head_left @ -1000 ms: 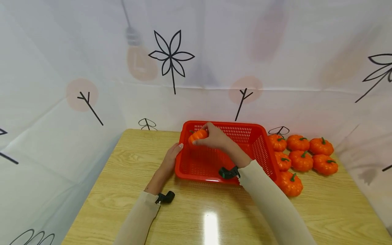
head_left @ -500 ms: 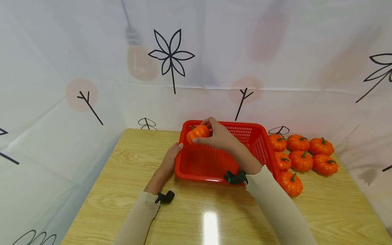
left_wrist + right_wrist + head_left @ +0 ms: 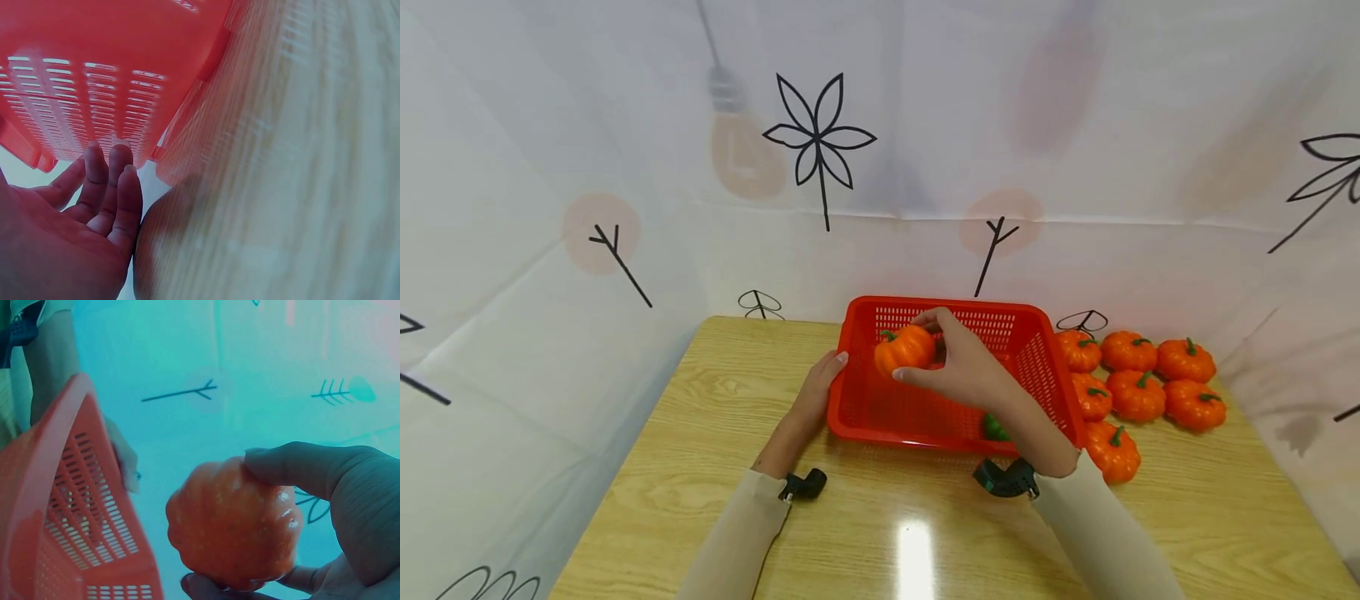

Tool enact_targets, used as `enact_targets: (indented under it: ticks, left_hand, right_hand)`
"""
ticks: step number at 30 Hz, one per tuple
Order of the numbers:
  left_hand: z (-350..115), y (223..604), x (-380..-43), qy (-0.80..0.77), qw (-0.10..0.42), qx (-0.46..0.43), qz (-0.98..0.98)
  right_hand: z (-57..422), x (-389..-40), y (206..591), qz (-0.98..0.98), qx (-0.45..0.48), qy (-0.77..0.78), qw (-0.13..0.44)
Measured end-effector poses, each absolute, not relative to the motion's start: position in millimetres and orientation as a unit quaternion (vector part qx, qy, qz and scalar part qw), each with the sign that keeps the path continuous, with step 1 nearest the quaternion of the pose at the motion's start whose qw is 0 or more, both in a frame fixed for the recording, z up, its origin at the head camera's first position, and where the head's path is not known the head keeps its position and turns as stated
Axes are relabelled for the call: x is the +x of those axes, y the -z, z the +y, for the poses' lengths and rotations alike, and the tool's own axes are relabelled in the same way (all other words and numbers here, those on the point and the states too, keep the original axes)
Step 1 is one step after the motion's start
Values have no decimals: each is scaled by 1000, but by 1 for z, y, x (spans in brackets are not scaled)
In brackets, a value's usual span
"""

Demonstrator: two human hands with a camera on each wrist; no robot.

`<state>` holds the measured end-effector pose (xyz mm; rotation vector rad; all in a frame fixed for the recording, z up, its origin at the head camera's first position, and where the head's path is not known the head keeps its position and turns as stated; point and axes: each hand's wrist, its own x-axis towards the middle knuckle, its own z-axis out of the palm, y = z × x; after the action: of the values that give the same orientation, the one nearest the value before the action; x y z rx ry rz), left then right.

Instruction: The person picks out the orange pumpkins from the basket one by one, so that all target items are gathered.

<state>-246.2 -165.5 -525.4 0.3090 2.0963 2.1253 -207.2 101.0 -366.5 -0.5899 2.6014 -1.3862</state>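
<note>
My right hand (image 3: 966, 364) holds a small orange pumpkin (image 3: 904, 350) with a green stem above the red plastic basket (image 3: 925, 443). In the right wrist view, the thumb presses one side of the pumpkin (image 3: 231, 522) and fingers curl under the other. My left hand (image 3: 816, 387) rests against the basket's left side, its thumb tip at the rim. From the left wrist, its fingers (image 3: 128, 200) show fairly straight and loose against the slotted outer wall (image 3: 112, 69). Inside the basket lies a green thing (image 3: 995, 427), partly hidden by the right forearm.
Several orange pumpkins (image 3: 1137, 395) with green stems stand in rows right of the basket, the nearest ones close to its wall. The wooden table (image 3: 730, 379) ends at a white printed cloth (image 3: 887, 167) behind and on the left.
My right hand has lifted the pumpkin from low in the basket's left end and drawn it right and toward me. The green thing has come into sight. The left hand stays in place.
</note>
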Motion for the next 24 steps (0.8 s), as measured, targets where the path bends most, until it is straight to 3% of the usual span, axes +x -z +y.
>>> enact_targets:
  ticks: [24]
  left_hand:
    - [-163,522,-243,-718,72,103,684]
  right_hand:
    - [153,-156,396,858,-160,487,26]
